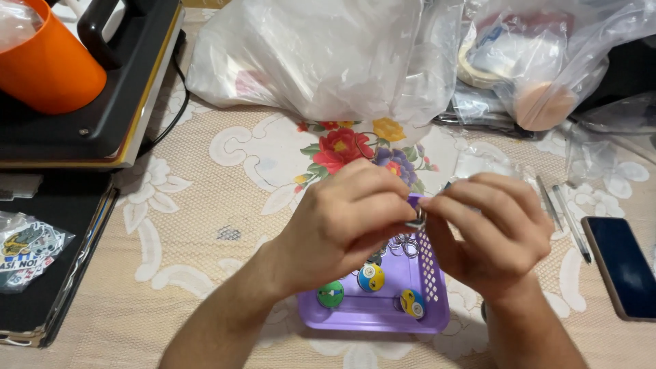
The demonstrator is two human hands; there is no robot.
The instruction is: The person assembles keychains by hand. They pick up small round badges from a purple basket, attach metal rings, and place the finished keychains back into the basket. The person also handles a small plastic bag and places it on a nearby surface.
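Observation:
My left hand [348,219] and my right hand [488,229] meet fingertip to fingertip above a small purple plastic tray [434,287]. Both pinch one small metal ring [417,219] between them. In the tray lie three round badges: a green one [331,294], a yellow and blue one [371,277] and another yellow and blue one [413,303]. A heap of loose metal rings [403,244] sits at the tray's far end, partly hidden by my hands.
A lace cloth with a flower print [342,147] covers the table. Clear plastic bags [321,55] stand behind. A black press [102,82] with an orange cup [44,61] is at left, a dark phone [623,266] and pens [570,222] at right, stickers [27,249] at far left.

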